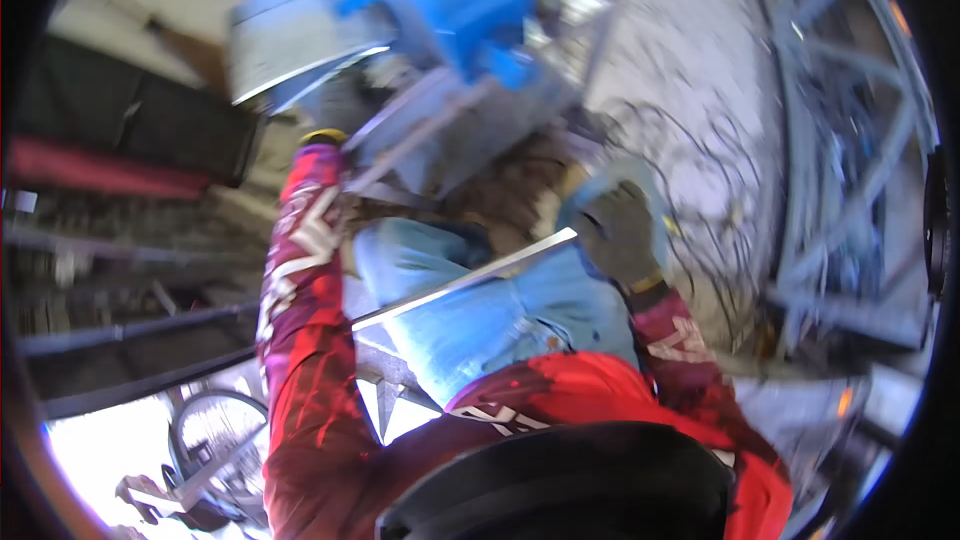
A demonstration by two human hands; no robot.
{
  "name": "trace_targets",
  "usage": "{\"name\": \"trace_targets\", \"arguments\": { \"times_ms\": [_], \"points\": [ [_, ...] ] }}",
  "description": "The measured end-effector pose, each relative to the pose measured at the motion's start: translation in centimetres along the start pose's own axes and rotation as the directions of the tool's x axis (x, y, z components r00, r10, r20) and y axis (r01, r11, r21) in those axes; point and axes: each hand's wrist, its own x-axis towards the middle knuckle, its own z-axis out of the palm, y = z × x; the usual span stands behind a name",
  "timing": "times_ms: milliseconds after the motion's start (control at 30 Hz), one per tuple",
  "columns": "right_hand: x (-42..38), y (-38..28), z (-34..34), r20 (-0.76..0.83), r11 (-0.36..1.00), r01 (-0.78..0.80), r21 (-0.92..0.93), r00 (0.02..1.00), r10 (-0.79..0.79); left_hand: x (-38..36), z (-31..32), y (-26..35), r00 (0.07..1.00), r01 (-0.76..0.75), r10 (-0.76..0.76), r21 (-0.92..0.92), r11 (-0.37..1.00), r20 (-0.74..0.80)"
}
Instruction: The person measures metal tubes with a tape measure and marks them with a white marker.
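My right hand, in a dark grey work glove, rests over my right thigh, closed at the end of a long thin metal strip. The strip slants across my lap, over my blue jeans. Farther forward on the left, my left hand wears a dark glove with a yellow cuff. It is beside a pale metal plate and a blue machine; motion blur smears its fingers. A grey metal channel lies below the machine.
Black cables coil on the pale floor to the right. A grey steel frame stands along the right side. Dark racks with a red bar fill the left. A bicycle wheel shows at lower left.
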Motion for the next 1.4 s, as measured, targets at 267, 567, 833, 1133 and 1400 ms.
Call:
{"name": "trace_targets", "arguments": {
  "times_ms": [267,567,833,1133,1400],
  "points": [
    [-1.3,0.0,-2.4,-0.291,0.988,-0.034,0.150,0.954,0.077,-2.8,-4.8,7.4,0.970,-0.018,0.079,0.253,0.967,-0.231],
    [-16.8,22.0,1.9,-0.269,0.404,-0.852,0.332,0.325,0.907,-20.7,-1.7,26.4,0.900,-0.031,0.202,-0.406,0.913,0.385],
    [-31.2,33.4,22.5,0.599,0.690,-0.571,-0.444,0.384,0.703,-17.7,-1.5,27.3,0.706,0.319,-0.120,-0.161,0.934,0.698],
    [-24.6,37.1,20.0,0.138,0.058,-0.850,-0.524,-0.018,0.990,-15.2,0.7,27.7,0.703,0.260,-0.065,-0.171,0.950,0.708],
    [-22.8,38.4,21.0,0.294,0.421,-0.658,-0.624,0.302,0.907,-11.2,1.7,29.9,0.633,0.257,-0.044,-0.156,0.954,0.773]
  ]
}}
